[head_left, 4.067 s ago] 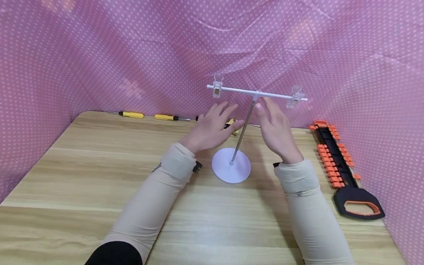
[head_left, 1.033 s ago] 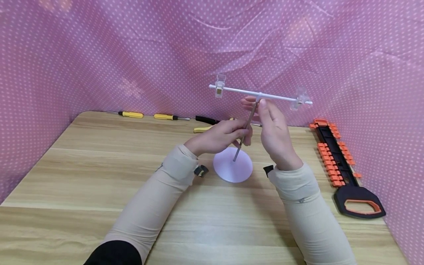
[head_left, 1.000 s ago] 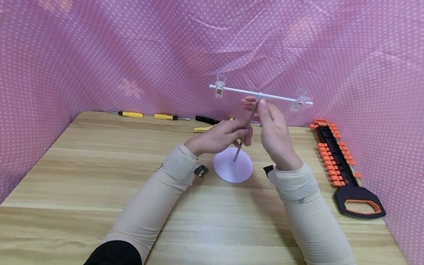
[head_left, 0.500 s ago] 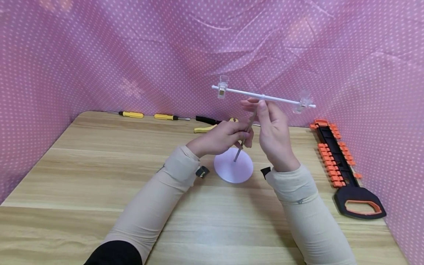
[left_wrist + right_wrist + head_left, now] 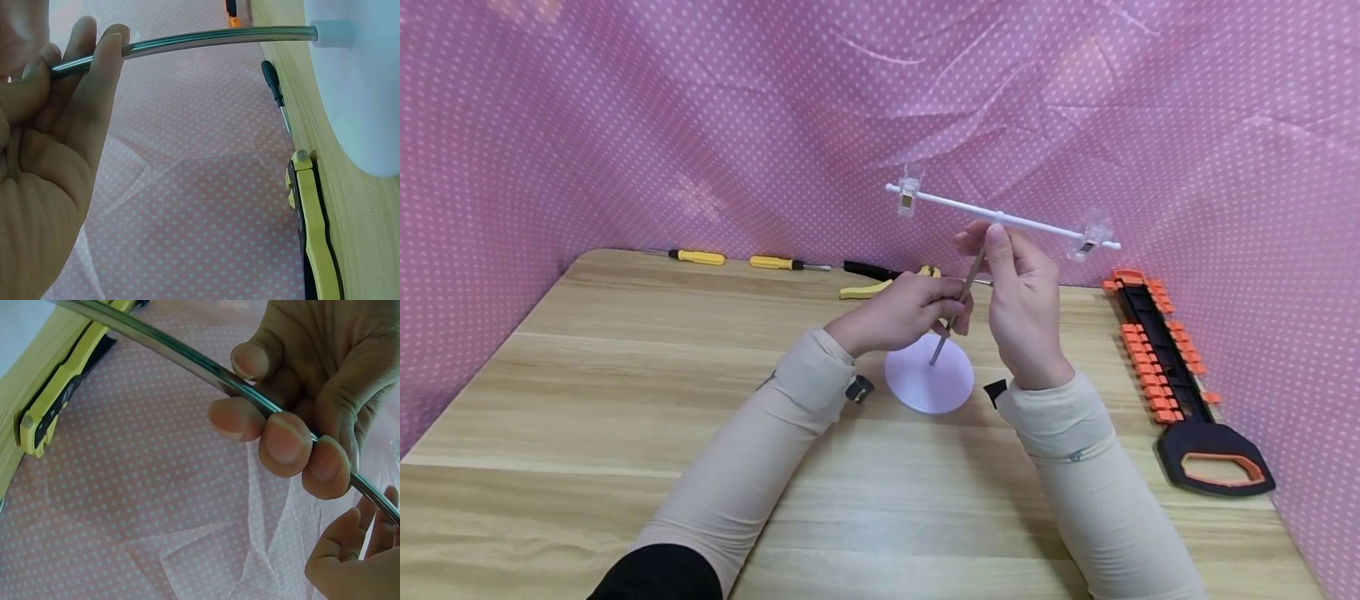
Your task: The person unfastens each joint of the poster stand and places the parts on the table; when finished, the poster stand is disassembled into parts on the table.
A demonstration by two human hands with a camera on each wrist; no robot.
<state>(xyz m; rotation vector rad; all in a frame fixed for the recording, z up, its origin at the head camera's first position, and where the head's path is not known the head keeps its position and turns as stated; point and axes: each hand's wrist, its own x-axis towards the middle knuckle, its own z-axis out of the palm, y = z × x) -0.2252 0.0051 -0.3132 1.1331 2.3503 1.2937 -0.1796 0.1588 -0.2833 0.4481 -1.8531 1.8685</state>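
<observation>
A white sign stand with a round base (image 5: 910, 390) rests on the table in the head view. Its thin metal rod (image 5: 938, 348) leans up to the right and carries a white crossbar (image 5: 1037, 225). Near the crossbar's ends sit two clear clips, a left clip (image 5: 907, 198) and a right clip (image 5: 1088, 242). My left hand (image 5: 898, 312) grips the middle of the rod, its curled fingers also visible in the left wrist view. Higher up, my right hand (image 5: 1026, 308) pinches the joint under the crossbar, thumb in front, and hides that joint.
Yellow-and-black pliers (image 5: 863, 292) lie behind my left hand. Two yellow-handled screwdrivers, the left (image 5: 700, 257) and the right (image 5: 771, 263), lie along the back edge. A black rack with orange clips (image 5: 1180, 375) lies at right. Pink dotted cloth (image 5: 775, 125) encloses the table.
Both hands, apart from the stand at first, now hold it. Over the last second the crossbar has shifted right and turned, its right end dropping lower. The left hand has hardly moved.
</observation>
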